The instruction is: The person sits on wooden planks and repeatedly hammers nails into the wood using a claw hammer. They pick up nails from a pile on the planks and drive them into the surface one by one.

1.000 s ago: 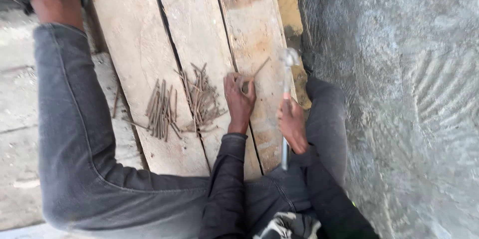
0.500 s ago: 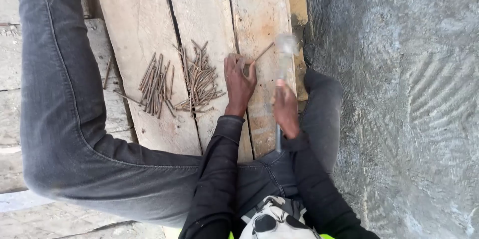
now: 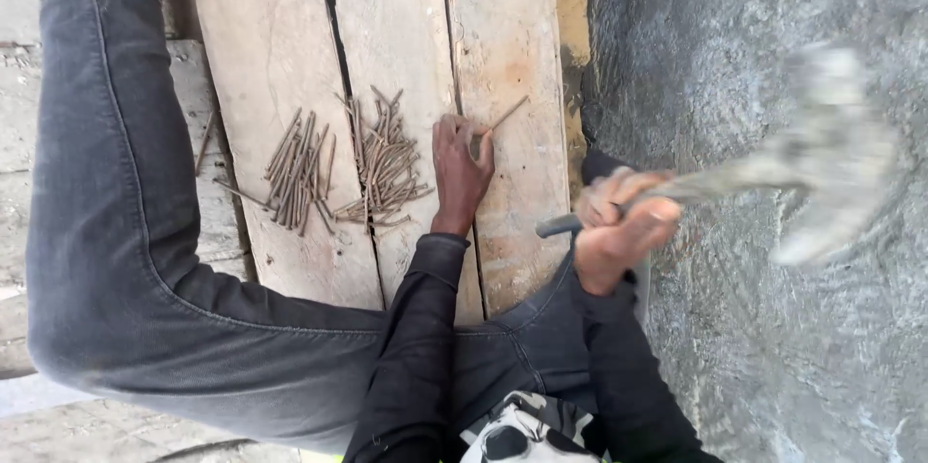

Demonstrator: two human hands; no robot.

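Rusty nail (image 3: 503, 118) sits pinched at its lower end between the fingertips of my left hand (image 3: 460, 171), slanting over the rightmost of 3 wooden planks (image 3: 503, 47). My right hand (image 3: 619, 226) is clamped around the hammer (image 3: 773, 178) handle. Half a second ago the hammer head rested low over that plank beside the nail; now I see it swung up and out to the right, blurred against the grey concrete wall (image 3: 773, 347). Loose nails (image 3: 348, 168) lie in 2 heaps left of my left hand, unchanged.
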